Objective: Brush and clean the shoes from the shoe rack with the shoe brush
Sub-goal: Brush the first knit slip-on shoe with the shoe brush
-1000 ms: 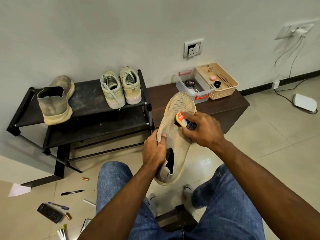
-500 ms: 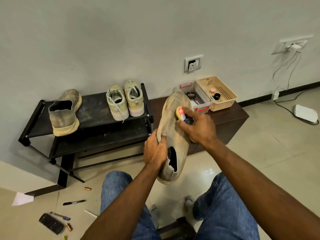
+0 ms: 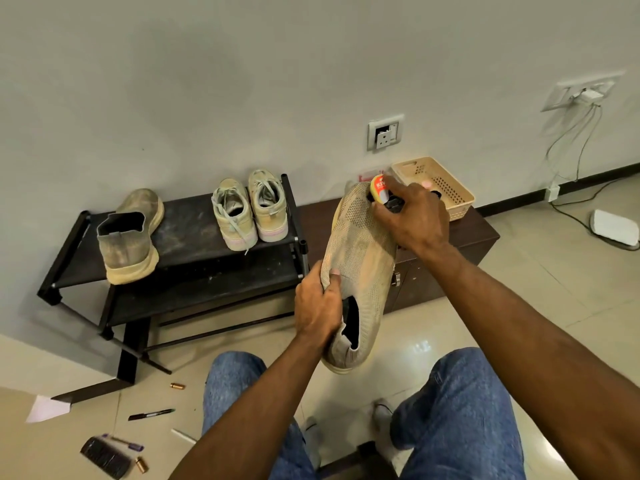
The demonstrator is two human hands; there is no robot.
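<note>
My left hand (image 3: 317, 308) grips a beige knit slip-on shoe (image 3: 360, 258) by its side near the opening, toe pointing up and away. My right hand (image 3: 414, 220) holds a small shoe brush (image 3: 379, 189) with a yellow and red top against the toe of that shoe. On the black shoe rack (image 3: 194, 233) stand a dusty matching slip-on shoe (image 3: 128, 244) at the left and a pair of pale lace-up sneakers (image 3: 249, 209) at the right end of the top shelf.
A dark wooden low cabinet (image 3: 467, 237) right of the rack carries a beige basket (image 3: 436, 181). On the floor at lower left lie a black brush (image 3: 104, 457), pens (image 3: 150, 414), batteries and a paper scrap. A white device (image 3: 614, 226) with cables sits at right.
My right hand has slid the brush up the shoe from its middle to the toe. The view has tilted up, so the rack and the shoe sit lower in the picture.
</note>
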